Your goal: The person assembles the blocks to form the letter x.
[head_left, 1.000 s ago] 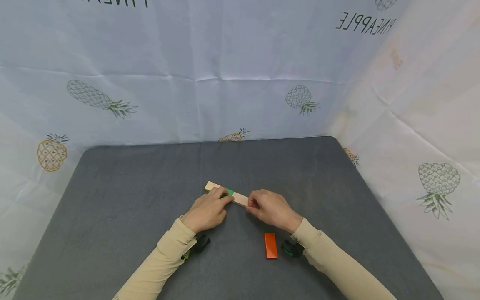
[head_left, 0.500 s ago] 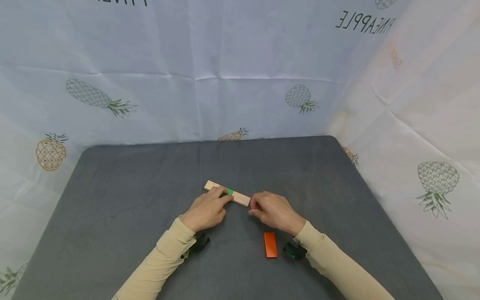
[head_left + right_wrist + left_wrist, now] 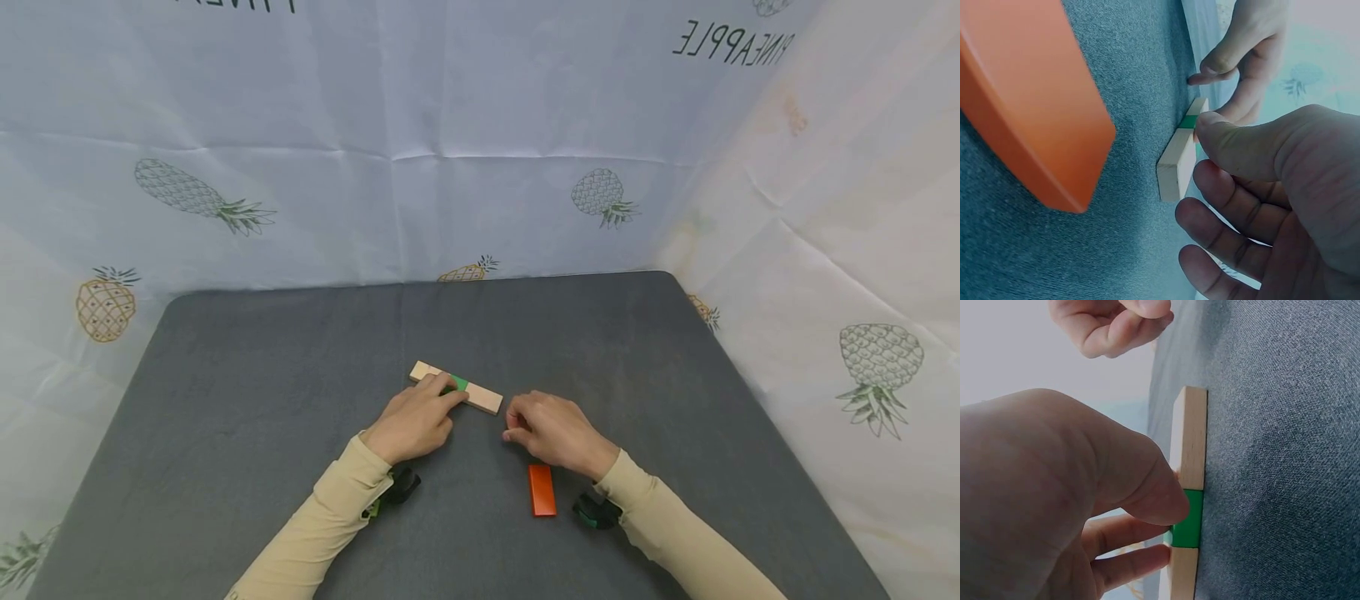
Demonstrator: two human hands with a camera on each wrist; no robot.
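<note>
Right hand (image 3: pixel 557 429) has backed away; left fingers (image 3: pixel 1124 534) pinch the green block (image 3: pixel 1191 525).

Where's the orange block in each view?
Head: orange block low, right of centre, just below the right hand.
Left wrist: not in the picture.
Right wrist: large at upper left, cut off by the frame edge.
Shared landmark: the green block between pale wooden pieces, visible in all three views.

Single block (image 3: pixel 542 491) front-right of block row (image 3: pixel 461 385)
</note>
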